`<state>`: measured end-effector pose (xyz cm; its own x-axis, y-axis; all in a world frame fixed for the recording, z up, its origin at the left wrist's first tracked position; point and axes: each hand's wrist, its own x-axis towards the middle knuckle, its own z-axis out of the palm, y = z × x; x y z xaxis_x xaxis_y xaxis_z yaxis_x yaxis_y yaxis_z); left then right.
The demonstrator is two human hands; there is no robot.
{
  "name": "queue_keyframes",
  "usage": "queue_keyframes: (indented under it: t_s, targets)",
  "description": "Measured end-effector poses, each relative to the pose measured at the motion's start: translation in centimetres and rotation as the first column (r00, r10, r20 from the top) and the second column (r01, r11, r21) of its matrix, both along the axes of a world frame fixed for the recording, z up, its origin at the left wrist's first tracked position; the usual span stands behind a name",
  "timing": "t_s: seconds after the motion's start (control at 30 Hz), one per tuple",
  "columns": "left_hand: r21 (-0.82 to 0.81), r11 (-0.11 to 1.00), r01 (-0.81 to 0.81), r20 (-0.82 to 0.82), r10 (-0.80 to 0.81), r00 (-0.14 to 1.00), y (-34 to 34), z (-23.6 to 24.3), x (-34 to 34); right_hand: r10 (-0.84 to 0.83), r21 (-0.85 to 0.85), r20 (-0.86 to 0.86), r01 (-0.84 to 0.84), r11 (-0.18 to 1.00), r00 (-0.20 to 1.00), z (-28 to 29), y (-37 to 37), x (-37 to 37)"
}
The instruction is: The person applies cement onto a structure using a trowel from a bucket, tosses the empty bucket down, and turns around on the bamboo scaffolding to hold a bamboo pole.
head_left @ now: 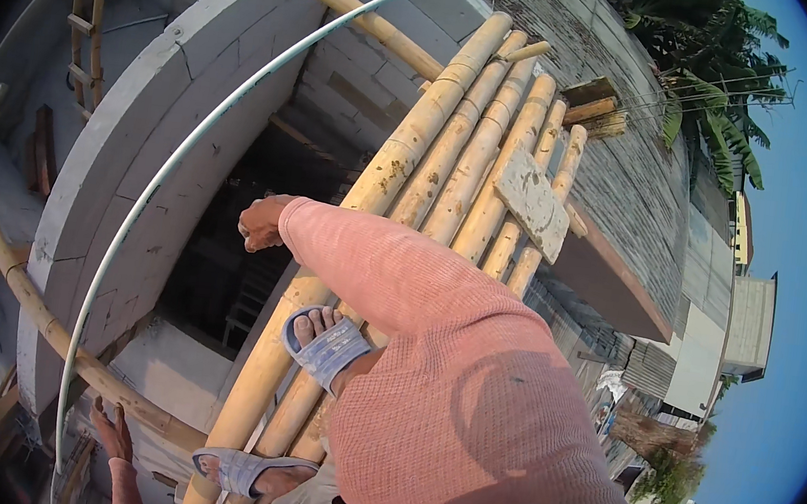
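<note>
Bamboo poles [464, 175] laid side by side make a narrow platform from upper centre to lower centre of the frame; two sandals [326, 350] stand on it, so it bears the person's weight. Right hand [266, 222], just left of centre, out over a dark opening [216, 272] beside the poles: fingers bent inward, nothing seen in the grip; cannot tell whether it is clenched on something small. Left hand [114, 431], lower left, fingers loosely spread, palm free of any load, just below a crosswise bamboo pole [137, 404]; contact not evident. Thin pale pipe [67, 384] arcs from top centre down the left side, apart from the right hand, near the left. Flat pale slab [533, 207] rests across the poles right of centre. State of work: platform laid and in use; grey block wall [101, 181] at left standing, its visible face bare block with joints showing. Opening next to it uncovered. Neither hand has a block or tool that can be made out. Judged from this, the structure is part-built; how much remains cannot be told.
</note>
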<state>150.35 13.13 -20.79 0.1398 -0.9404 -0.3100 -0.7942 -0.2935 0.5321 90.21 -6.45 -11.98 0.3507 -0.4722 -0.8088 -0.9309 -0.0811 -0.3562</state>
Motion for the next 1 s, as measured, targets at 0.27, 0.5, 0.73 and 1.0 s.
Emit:
queue_keyframes:
  t_s: [0.27, 0.5, 0.73, 1.0]
  targets:
    - [0.566, 0.824, -0.042, -0.086, 0.109, 0.99, -1.4, -1.2, 1.8, 0.567, -0.385, -0.089, -0.553, 0.739, 0.819, -3.7, 0.9, -6.7]
    - [0.573, 0.817, 0.064, -0.231, 0.086, 0.969, -2.2, -2.0, 3.8, -0.179, -0.272, -0.145, 0.135, 0.953, 0.973, -1.5, 0.2, -11.3]
    - [0.509, 0.855, 0.098, -0.224, 0.021, 0.974, -2.4, -0.8, 2.0, -0.005, -0.189, -0.103, -0.015, 0.982, 0.995, -2.6, 0.8, -10.3]
    - [0.621, 0.772, 0.139, -0.164, -0.045, 0.985, -4.6, -0.1, 1.7, 0.158, -0.326, -0.051, -0.166, 0.931, 0.986, -2.5, -1.2, -7.6]
